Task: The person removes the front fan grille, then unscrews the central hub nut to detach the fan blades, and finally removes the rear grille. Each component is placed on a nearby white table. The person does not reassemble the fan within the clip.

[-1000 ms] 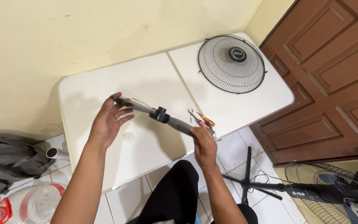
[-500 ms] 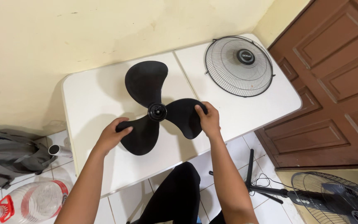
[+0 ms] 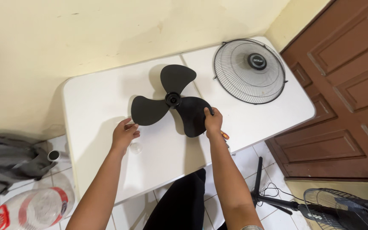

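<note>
A black three-bladed fan propeller (image 3: 172, 101) hovers flat over the white folding table (image 3: 103, 98), its hub facing up. My right hand (image 3: 213, 122) grips the edge of its right blade. My left hand (image 3: 125, 133) touches the tip of its left blade with the fingers partly curled. A round black wire fan guard (image 3: 249, 71) lies on the table's far right half. A small clear plastic cap (image 3: 135, 148) sits on the table just below my left hand.
An orange-handled tool (image 3: 225, 136) peeks out beside my right wrist. A brown panelled door (image 3: 350, 89) stands on the right. On the floor are a fan stand with a rear cage (image 3: 341, 211), a grey bag (image 3: 9, 162) and a clear plastic jug (image 3: 26, 211).
A second ago the propeller was held edge-on between both hands. It was turned flat, then rotated and moved farther over the table.
</note>
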